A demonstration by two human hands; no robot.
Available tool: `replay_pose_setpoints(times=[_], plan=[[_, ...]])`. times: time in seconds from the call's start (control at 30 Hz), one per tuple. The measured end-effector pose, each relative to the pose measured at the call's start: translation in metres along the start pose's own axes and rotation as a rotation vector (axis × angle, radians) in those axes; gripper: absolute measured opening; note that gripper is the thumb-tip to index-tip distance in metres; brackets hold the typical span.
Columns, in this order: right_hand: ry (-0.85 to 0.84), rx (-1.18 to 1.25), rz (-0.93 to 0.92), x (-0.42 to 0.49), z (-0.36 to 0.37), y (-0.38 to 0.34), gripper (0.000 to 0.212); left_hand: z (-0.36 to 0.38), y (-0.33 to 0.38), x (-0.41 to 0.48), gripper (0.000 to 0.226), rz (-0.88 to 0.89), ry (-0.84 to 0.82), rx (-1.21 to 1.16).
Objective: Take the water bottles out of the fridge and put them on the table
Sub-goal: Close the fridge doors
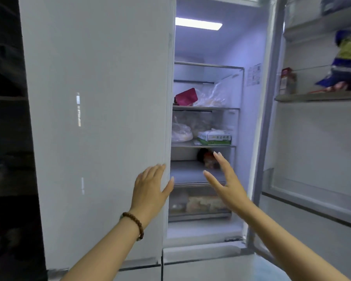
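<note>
Which of the things on the shelves are the water bottles cannot be told from here: nothing inside the fridge reads plainly as a bottle. Its right door stands open and its left door is closed. The right hand reaches into the lit compartment, fingers straight and spread wide, holding nothing, in front of a blurred dark-and-orange item on the third shelf. The left hand lies flat against the free edge of the left door, fingers straight, with the thumb round the edge (a brown bead bracelet sits on that wrist).

Above the hands, the second shelf carries a green-and-white carton beside a bagged pale food. The shelf over it holds a dark red packet touching a clear plastic bag. Below the hands a clear drawer holds pale wrapped food. A ceiling light glows at the top, and a printed label is stuck on the inner right wall.

On the open door's rack stand a small red-topped box and, further right, a blue-and-yellow bag
</note>
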State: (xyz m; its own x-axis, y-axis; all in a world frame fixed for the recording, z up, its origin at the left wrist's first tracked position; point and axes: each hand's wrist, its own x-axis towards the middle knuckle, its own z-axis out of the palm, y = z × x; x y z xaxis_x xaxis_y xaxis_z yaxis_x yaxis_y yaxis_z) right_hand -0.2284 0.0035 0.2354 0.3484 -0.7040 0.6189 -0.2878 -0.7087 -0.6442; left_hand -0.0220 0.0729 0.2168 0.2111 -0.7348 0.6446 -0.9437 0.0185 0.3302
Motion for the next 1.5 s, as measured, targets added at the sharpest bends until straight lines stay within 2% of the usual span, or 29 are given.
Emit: replay_pose_setpoints(times=[0.13, 0.3, 0.43, 0.53, 0.67, 0.8, 0.87, 1.07, 1.2, 1.3, 1.5], plan=[[-0.004, -0.320, 0.030, -0.059, -0.096, 0.001, 0.080, 0.018, 0.084, -0.027, 0.058, 0.067, -0.070, -0.155], [0.189, -0.418, 0.147, -0.119, -0.220, 0.014, 0.081, 0.044, 0.196, -0.040, 0.058, 0.169, -0.151, -0.208], [0.324, -0.361, 0.232, -0.150, -0.302, 0.035, 0.088, 0.070, 0.281, -0.045, 0.060, 0.250, -0.170, -0.232], [0.356, -0.284, 0.302, -0.159, -0.350, 0.063, 0.097, 0.090, 0.340, -0.043, 0.060, 0.281, -0.199, -0.256], [0.333, -0.110, 0.377, -0.151, -0.399, 0.112, 0.099, 0.125, 0.413, -0.032, 0.063, 0.283, -0.223, -0.296], [0.190, 0.079, 0.464, -0.133, -0.429, 0.154, 0.098, 0.165, 0.470, -0.026, 0.069, 0.166, -0.318, -0.327], [0.145, 0.146, 0.457, -0.126, -0.431, 0.170, 0.099, 0.184, 0.481, -0.029, 0.072, 0.122, -0.329, -0.284], [0.228, 0.181, 0.363, -0.125, -0.424, 0.185, 0.087, 0.184, 0.478, -0.037, 0.085, 0.145, -0.249, -0.092], [0.206, 0.259, 0.237, -0.138, -0.410, 0.168, 0.053, 0.159, 0.459, -0.041, 0.083, 0.122, -0.173, -0.089], [0.137, 0.333, 0.161, -0.146, -0.388, 0.153, 0.036, 0.135, 0.441, -0.050, 0.096, 0.145, -0.026, -0.065], [-0.087, 0.395, -0.020, -0.141, -0.314, 0.123, 0.047, 0.105, 0.390, -0.059, 0.107, -0.034, 0.147, -0.241]])
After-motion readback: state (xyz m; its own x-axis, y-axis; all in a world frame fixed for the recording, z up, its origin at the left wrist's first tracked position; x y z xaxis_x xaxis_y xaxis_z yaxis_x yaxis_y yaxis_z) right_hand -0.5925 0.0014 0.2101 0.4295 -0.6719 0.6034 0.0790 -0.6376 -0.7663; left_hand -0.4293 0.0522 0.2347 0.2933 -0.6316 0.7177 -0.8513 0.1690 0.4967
